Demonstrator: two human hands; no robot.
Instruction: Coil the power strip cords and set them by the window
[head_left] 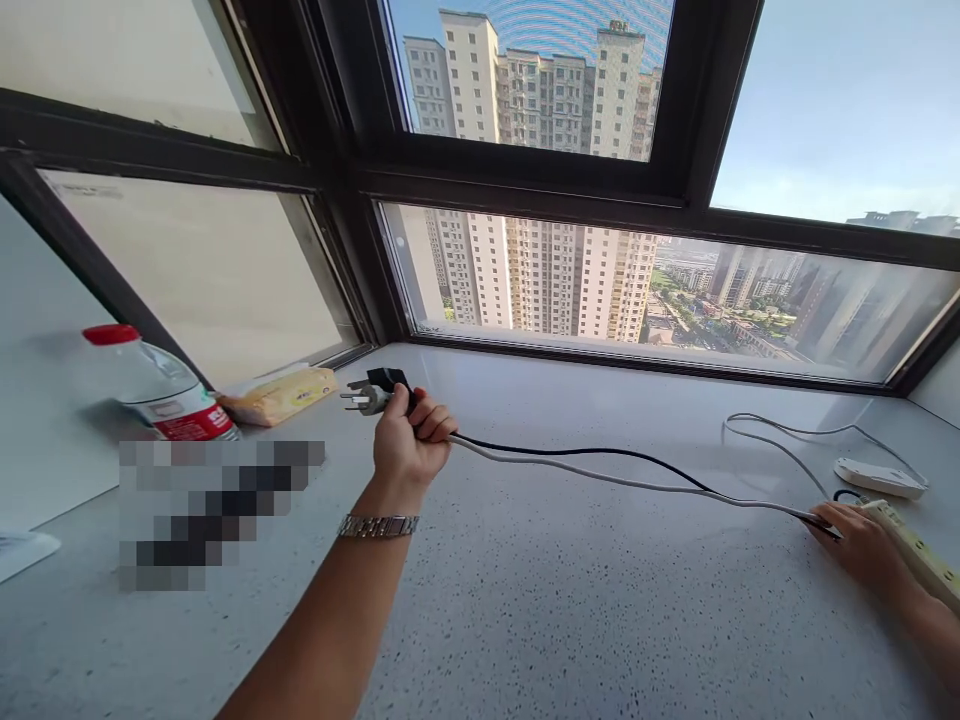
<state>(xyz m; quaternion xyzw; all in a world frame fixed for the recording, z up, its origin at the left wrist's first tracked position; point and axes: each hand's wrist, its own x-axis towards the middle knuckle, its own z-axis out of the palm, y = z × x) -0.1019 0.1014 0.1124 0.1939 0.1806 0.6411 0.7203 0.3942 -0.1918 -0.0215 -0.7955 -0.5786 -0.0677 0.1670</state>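
Holds gray three-pin plug in closed left grip, well left of power strip; pinches black cord and white cord in right grip, just beside it.

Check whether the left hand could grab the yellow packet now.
Probably not without letting go: the yellow packet lies near, the way apparently free, but the left hand is closed around the pronged plug.
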